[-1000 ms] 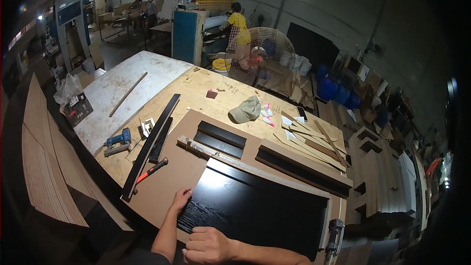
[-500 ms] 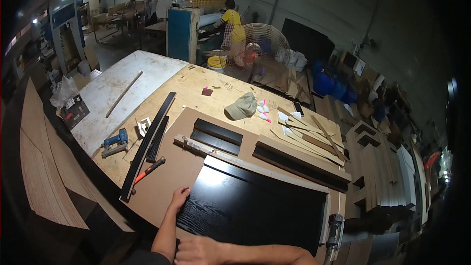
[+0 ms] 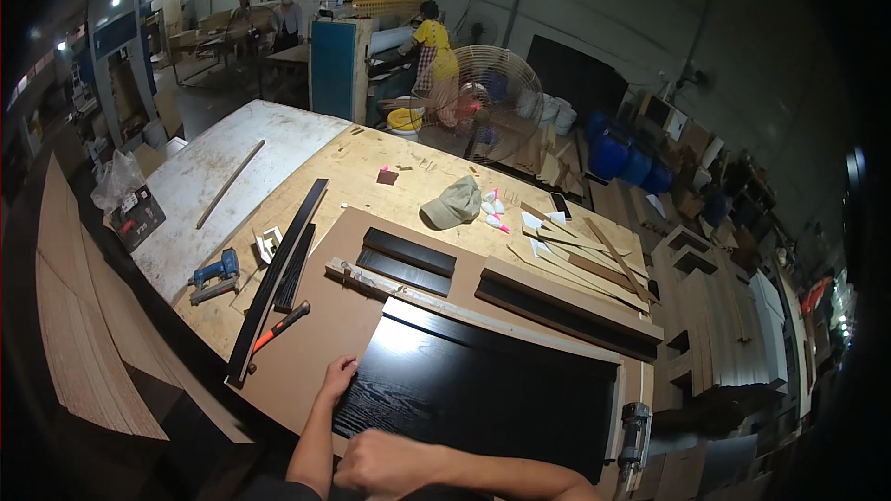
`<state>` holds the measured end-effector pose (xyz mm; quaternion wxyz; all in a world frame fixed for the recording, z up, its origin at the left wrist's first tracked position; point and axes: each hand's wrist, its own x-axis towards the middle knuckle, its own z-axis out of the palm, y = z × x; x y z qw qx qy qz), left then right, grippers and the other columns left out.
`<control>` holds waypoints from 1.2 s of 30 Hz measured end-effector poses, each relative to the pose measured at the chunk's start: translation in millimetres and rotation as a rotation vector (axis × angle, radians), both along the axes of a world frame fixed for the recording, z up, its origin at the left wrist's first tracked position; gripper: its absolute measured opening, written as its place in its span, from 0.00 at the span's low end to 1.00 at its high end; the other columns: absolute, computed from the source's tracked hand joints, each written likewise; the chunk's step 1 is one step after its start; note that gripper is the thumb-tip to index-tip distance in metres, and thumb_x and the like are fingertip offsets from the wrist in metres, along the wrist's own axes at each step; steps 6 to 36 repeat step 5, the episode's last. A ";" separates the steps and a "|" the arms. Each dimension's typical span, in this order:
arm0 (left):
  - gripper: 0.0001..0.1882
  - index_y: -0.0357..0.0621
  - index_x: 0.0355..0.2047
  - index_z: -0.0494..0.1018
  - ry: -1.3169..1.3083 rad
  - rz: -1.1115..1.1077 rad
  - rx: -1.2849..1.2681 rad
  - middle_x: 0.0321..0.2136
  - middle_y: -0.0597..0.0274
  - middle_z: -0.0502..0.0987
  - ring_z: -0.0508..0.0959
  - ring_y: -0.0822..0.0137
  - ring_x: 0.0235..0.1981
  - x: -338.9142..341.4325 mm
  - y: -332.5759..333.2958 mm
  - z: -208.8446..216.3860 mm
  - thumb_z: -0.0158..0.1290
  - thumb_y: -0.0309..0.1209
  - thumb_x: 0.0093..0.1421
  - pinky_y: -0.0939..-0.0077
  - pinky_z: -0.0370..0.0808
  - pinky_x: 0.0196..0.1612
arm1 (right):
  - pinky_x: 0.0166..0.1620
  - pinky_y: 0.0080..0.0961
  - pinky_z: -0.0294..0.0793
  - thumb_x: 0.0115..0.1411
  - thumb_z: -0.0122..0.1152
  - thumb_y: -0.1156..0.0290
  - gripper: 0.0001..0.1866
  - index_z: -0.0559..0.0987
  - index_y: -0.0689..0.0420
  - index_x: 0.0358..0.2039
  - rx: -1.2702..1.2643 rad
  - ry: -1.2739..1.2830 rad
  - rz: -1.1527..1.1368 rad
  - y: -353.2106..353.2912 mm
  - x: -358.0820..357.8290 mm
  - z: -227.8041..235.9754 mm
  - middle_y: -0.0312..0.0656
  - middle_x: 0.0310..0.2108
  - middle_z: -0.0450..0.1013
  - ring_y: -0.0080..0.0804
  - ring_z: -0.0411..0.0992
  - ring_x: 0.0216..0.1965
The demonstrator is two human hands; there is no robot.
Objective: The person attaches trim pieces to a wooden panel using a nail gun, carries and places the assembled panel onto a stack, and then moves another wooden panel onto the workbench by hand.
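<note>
A black wood-grain panel (image 3: 483,390) lies on a brown board (image 3: 311,353) across the workbench. At the panel's left edge, my left hand (image 3: 341,378) is closed, its fingers curled at the rim. My right hand (image 3: 385,460) makes a fist by the near left corner, its forearm reaching in from the lower right. Whatever that fist may hold is hidden. A long pale strip (image 3: 445,304) runs along the panel's far edge. To the right, a dark metal tool (image 3: 634,436) rests by the panel's right edge.
A hammer (image 3: 281,327), long black strips (image 3: 277,283) and a blue nail gun (image 3: 215,276) lie at left. Beyond the panel are black-and-brown pieces (image 3: 566,308), a cap (image 3: 452,203) and thin wood strips (image 3: 585,255). A fan (image 3: 478,102) and a person in yellow (image 3: 434,46) are farther back.
My right fist has moved up and slightly farther over the panel's near left corner. My left hand keeps its place at the edge. The whole view has shifted slightly.
</note>
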<state>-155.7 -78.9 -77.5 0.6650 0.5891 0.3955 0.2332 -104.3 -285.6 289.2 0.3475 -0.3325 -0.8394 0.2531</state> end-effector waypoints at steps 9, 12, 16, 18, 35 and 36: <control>0.16 0.36 0.48 0.74 0.030 -0.007 -0.038 0.37 0.61 0.78 0.75 0.71 0.37 0.4 0.1 4.1 0.55 0.30 0.62 0.78 0.73 0.42 | 0.31 0.37 0.68 0.41 0.68 0.42 0.31 0.68 0.60 0.16 -0.013 -0.101 -0.002 7.5 27.5 15.9 0.44 0.16 0.67 0.46 0.69 0.22; 0.16 0.36 0.48 0.74 0.030 -0.007 -0.038 0.37 0.61 0.78 0.75 0.71 0.37 0.4 0.1 4.1 0.55 0.30 0.62 0.78 0.73 0.42 | 0.31 0.37 0.68 0.41 0.68 0.42 0.31 0.68 0.60 0.16 -0.013 -0.101 -0.002 7.5 27.5 15.9 0.44 0.16 0.67 0.46 0.69 0.22; 0.16 0.36 0.48 0.74 0.030 -0.007 -0.038 0.37 0.61 0.78 0.75 0.71 0.37 0.4 0.1 4.1 0.55 0.30 0.62 0.78 0.73 0.42 | 0.31 0.37 0.68 0.41 0.68 0.42 0.31 0.68 0.60 0.16 -0.013 -0.101 -0.002 7.5 27.5 15.9 0.44 0.16 0.67 0.46 0.69 0.22; 0.16 0.36 0.48 0.74 0.030 -0.007 -0.038 0.37 0.61 0.78 0.75 0.71 0.37 0.4 0.1 4.1 0.55 0.30 0.62 0.78 0.73 0.42 | 0.31 0.37 0.68 0.41 0.68 0.42 0.31 0.68 0.60 0.16 -0.013 -0.101 -0.002 7.5 27.5 15.9 0.44 0.16 0.67 0.46 0.69 0.22; 0.16 0.36 0.48 0.74 0.030 -0.007 -0.038 0.37 0.61 0.78 0.75 0.71 0.37 0.4 0.1 4.1 0.55 0.30 0.62 0.78 0.73 0.42 | 0.31 0.37 0.68 0.41 0.68 0.42 0.31 0.68 0.60 0.16 -0.013 -0.101 -0.002 7.5 27.5 15.9 0.44 0.16 0.67 0.46 0.69 0.22; 0.16 0.36 0.48 0.74 0.030 -0.007 -0.038 0.37 0.61 0.78 0.75 0.71 0.37 0.4 0.1 4.1 0.55 0.30 0.62 0.78 0.73 0.42 | 0.31 0.37 0.68 0.41 0.68 0.42 0.31 0.68 0.60 0.16 -0.013 -0.101 -0.002 7.5 27.5 15.9 0.44 0.16 0.67 0.46 0.69 0.22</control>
